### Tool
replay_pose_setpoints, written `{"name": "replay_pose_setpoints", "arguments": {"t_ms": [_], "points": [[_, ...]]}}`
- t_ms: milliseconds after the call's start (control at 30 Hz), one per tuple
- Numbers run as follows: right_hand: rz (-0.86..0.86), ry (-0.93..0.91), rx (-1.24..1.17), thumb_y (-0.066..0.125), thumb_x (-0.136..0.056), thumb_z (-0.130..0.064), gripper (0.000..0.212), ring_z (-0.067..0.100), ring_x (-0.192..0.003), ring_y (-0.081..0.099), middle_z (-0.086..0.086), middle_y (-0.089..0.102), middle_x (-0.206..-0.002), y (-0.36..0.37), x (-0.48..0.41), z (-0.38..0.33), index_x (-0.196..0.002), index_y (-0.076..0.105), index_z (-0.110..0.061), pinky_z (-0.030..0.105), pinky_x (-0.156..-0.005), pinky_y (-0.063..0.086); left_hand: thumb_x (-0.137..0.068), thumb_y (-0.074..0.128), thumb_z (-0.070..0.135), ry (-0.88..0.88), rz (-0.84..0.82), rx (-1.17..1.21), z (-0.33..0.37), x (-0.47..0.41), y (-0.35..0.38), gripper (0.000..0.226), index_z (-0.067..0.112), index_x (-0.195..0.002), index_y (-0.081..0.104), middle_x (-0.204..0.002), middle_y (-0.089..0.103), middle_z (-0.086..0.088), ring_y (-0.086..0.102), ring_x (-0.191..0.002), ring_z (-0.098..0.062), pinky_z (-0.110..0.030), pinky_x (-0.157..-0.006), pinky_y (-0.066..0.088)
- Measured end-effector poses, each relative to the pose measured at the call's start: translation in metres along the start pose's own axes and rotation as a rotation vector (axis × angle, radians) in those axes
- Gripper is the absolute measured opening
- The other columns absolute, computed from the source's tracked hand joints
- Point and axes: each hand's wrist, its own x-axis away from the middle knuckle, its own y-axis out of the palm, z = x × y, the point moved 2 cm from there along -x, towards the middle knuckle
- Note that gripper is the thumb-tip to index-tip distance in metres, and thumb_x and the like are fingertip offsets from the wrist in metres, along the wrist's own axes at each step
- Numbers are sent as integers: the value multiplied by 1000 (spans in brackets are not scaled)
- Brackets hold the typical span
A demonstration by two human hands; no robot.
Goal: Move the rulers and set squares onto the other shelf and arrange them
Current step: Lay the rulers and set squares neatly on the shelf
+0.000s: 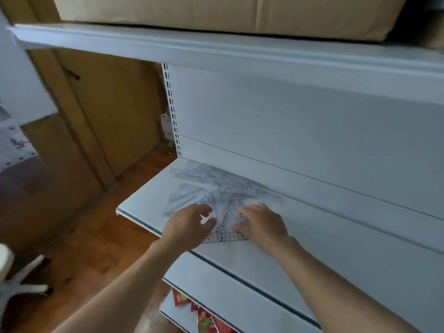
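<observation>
Lying heaped on the shelf [312, 248], the clear rulers and set squares [216, 188] look light, stiff and slick: lift by edges. Right hand [263, 223] presses them flat-fingered; left hand [189, 227] hovers loosely curled, empty.

Clear plastic rulers and set squares [216, 188] lie on a matt white painted-metal shelf [144, 200]; brown cardboard box [192, 10] above, glossy wooden floor [96, 248] below.
</observation>
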Motion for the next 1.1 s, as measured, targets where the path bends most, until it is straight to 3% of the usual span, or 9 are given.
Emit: {"name": "replay_pose_setpoints", "arguments": {"t_ms": [233, 300, 400, 567, 667, 700, 833, 1000, 1100], "points": [[149, 239, -187, 60, -81, -62, 63, 17, -125, 44, -4, 52, -133, -15, -3, -3, -131, 52, -24, 32, -98, 39, -91, 53, 47, 138, -100, 95, -3, -31, -2, 36, 32, -123, 58, -110, 62, 17, 58, -97, -2, -25, -83, 51], [231, 313, -324, 63, -76, -64, 70, 13, -118, 49, -5, 52, -132, -20, -4, -9, -133, 50, -26, 29, -95, 42, -91, 55, 45, 177, -137, 129, -5, -34, -5, 35, 31, -123, 58, -109, 62, 17, 59, -97, -2, -25, -85, 51], [333, 406, -547, 68, -72, -64, 71, 5, -96, 54, -8, 52, -122, -25, -4, -22, -130, 52, -26, 22, -79, 41, -89, 59, 44, 230, -185, 201, -6, -38, -7, 34, 31, -120, 60, -108, 64, 17, 60, -94, 0, -26, -88, 51], [492, 463, -713, 73, -70, -59, 51, -1, -83, 56, -9, 55, -107, -27, -2, -45, -109, 62, -28, 16, -69, 42, -83, 67, 47, 255, -342, 448, -1, -38, -9, 31, 34, -111, 62, -100, 65, 20, 62, -90, 3, -22, -85, 50], [539, 482, -769, 75, -69, -57, 43, 3, -81, 59, -10, 58, -100, -25, 0, -58, -98, 64, -26, 21, -72, 48, -86, 66, 36, 300, -322, 496, 1, -38, -11, 4, 32, -87, 65, -80, 69, 14, 64, -75, -4, -26, -74, 50], [551, 490, -803, 76, -69, -55, 40, 6, -82, 61, -10, 60, -98, -23, 1, -61, -96, 65, -26, 24, -74, 51, -88, 65, 30, 286, -310, 556, 1, -38, -12, 6, 29, -82, 66, -75, 69, 11, 64, -71, -8, -27, -71, 50], [556, 478, -1083, 75, -79, -36, 23, 14, -86, 67, -2, 65, -95, -22, 5, -74, -98, 64, -29, 35, -80, 58, -89, 64, 10, 79, -362, 968, -9, -30, -24, 7, 13, -91, 70, -84, 74, -6, 67, -75, -14, -20, -66, 52], [388, 449, -1130, 68, -87, -26, 13, 14, -83, 69, 1, 70, -94, -16, 17, -92, -99, 66, -22, 24, -72, 55, -86, 68, 11, -35, -385, 1276, -21, -33, -36, 8, 13, -94, 69, -86, 73, -8, 69, -82, -16, -23, -74, 54], [369, 458, -1155, 64, -90, -16, 7, 7, -71, 67, -1, 73, -83, -10, 26, -98, -96, 67, -15, 16, -63, 50, -87, 67, 12, -32, -413, 1309, -22, -31, -34, 10, 12, -97, 69, -94, 73, -10, 70, -84, -16, -23, -75, 54]]}}
